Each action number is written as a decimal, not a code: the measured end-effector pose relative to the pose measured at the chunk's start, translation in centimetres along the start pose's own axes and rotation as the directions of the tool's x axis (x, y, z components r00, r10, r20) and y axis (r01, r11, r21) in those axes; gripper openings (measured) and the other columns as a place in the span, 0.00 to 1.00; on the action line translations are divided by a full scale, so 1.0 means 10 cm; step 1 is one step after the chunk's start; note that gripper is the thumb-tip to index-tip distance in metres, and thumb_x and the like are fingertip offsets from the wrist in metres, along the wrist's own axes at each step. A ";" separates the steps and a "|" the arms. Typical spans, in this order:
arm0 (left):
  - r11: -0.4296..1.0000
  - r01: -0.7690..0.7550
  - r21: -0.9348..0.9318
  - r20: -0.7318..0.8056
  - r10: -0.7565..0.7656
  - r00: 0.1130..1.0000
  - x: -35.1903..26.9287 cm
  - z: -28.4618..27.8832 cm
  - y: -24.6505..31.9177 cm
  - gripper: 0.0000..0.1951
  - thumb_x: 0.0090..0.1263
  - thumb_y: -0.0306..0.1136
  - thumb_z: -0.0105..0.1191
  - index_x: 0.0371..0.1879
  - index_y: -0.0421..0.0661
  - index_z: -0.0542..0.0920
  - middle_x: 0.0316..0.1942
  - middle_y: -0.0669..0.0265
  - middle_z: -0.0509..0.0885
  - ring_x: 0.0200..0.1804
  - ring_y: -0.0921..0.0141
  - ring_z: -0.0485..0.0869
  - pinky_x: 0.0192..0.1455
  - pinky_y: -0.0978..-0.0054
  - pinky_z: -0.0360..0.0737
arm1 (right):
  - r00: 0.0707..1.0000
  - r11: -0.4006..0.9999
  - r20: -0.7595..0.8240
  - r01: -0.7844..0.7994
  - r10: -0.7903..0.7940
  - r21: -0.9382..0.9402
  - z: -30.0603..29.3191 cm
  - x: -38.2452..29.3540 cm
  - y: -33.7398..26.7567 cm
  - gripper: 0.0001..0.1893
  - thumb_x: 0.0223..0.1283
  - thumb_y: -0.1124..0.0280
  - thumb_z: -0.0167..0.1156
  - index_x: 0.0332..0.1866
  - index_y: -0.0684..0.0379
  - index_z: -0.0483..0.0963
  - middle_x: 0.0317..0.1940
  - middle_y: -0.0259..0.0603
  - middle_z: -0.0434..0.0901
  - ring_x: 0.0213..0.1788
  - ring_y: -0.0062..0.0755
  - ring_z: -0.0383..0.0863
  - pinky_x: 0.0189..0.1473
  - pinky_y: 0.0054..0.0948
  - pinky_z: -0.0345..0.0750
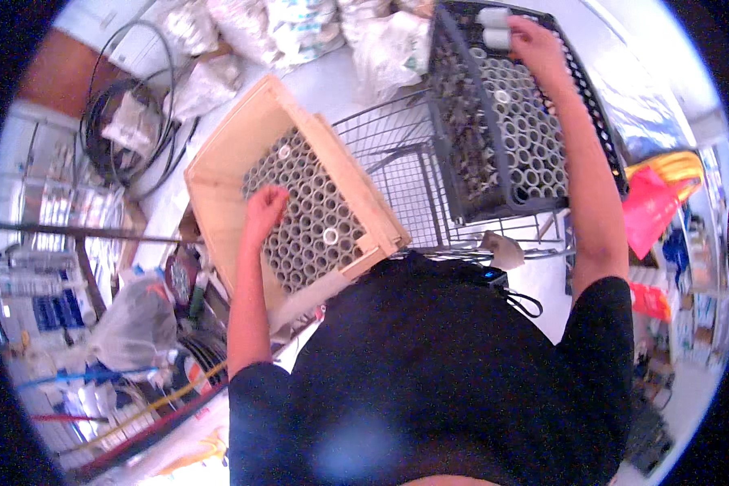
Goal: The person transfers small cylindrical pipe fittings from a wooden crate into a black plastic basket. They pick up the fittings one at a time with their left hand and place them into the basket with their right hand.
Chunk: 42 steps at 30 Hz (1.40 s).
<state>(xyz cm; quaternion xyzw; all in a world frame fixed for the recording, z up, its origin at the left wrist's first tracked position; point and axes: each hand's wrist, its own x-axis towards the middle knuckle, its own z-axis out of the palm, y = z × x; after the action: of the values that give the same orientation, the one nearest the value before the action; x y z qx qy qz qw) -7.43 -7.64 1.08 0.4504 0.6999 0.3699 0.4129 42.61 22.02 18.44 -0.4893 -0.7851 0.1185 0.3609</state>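
A wooden box (297, 115) stands tilted in the view, filled with upright grey tubes (311, 212) whose round open ends face up. Over these tubes is my left hand (267, 206), its fingers curled; whether it holds something small is hidden. A black plastic crate (492, 133) at the upper right bears rows of pale tubes (525, 140) on its right side and darker, unclear pieces on its left. My right hand (531, 45) is at the crate's far end, its fingers against two short white cylinders (496, 29) that lie side by side.
The crate rests on a wire shopping cart (401, 176). White sacks (389, 51) line the far side, and a coil of black hose (127, 133) lies at the upper left. A filled plastic bag (140, 322) is at the left, a red bag (650, 206) at the right.
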 end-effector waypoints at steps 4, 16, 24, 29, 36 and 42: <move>0.976 -0.172 -0.134 -0.174 0.148 0.973 -0.10 -0.18 0.65 0.10 0.72 0.35 0.56 0.44 0.43 0.79 0.29 0.72 0.80 0.29 0.81 0.76 0.31 0.84 0.74 | 0.989 0.869 0.139 -0.107 0.044 0.483 -0.10 -0.17 -1.22 0.14 0.64 0.70 0.60 0.54 0.63 0.76 0.29 0.31 0.80 0.30 0.16 0.78 0.30 0.17 0.73; 0.820 -0.529 -0.218 -0.011 0.540 0.842 -0.53 0.45 2.25 0.18 0.67 0.33 0.62 0.56 0.48 0.78 0.42 0.72 0.82 0.37 0.82 0.75 0.42 0.83 0.74 | 0.803 0.775 0.361 0.188 -0.475 0.603 0.65 -0.76 -2.09 0.13 0.57 0.78 0.58 0.48 0.61 0.79 0.40 0.40 0.85 0.42 0.27 0.83 0.47 0.25 0.78; 0.830 -0.513 -0.216 0.030 0.531 0.847 -0.36 0.74 2.22 0.17 0.67 0.36 0.62 0.53 0.46 0.79 0.40 0.73 0.82 0.36 0.82 0.75 0.39 0.83 0.74 | 0.772 0.779 0.399 0.190 -0.494 0.597 0.74 -0.82 -1.93 0.17 0.56 0.81 0.56 0.50 0.57 0.79 0.39 0.40 0.85 0.38 0.26 0.82 0.44 0.26 0.78; 0.833 -0.424 -0.354 -0.029 0.444 0.896 -0.25 0.57 2.10 0.15 0.68 0.33 0.61 0.52 0.45 0.79 0.39 0.71 0.82 0.37 0.80 0.79 0.39 0.82 0.78 | 0.819 0.805 0.413 0.095 -0.398 0.586 0.75 -0.74 -1.89 0.24 0.55 0.83 0.53 0.57 0.49 0.78 0.40 0.37 0.86 0.37 0.20 0.80 0.43 0.22 0.77; 0.951 -0.241 0.193 -0.315 0.293 0.903 0.16 -0.09 1.20 0.18 0.61 0.35 0.66 0.49 0.42 0.82 0.37 0.65 0.85 0.36 0.75 0.83 0.38 0.76 0.80 | 0.856 0.819 0.337 0.157 -0.392 0.552 0.89 -0.65 -1.68 0.23 0.57 0.82 0.52 0.55 0.48 0.80 0.37 0.30 0.85 0.30 0.14 0.75 0.35 0.18 0.74; 0.871 -0.048 0.489 -0.243 0.189 0.951 0.48 0.11 0.30 0.19 0.54 0.38 0.68 0.44 0.44 0.84 0.39 0.55 0.86 0.39 0.62 0.85 0.45 0.67 0.81 | 0.840 0.872 0.465 0.018 -0.279 0.489 0.88 -0.61 -1.65 0.18 0.60 0.82 0.53 0.52 0.52 0.81 0.39 0.29 0.83 0.39 0.15 0.78 0.40 0.20 0.77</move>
<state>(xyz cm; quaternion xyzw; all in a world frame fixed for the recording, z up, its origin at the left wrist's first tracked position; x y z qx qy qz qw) -6.63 -2.01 2.15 0.5228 0.7919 0.2715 0.1610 26.91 10.14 18.31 -0.2728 -0.8377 0.4022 0.2493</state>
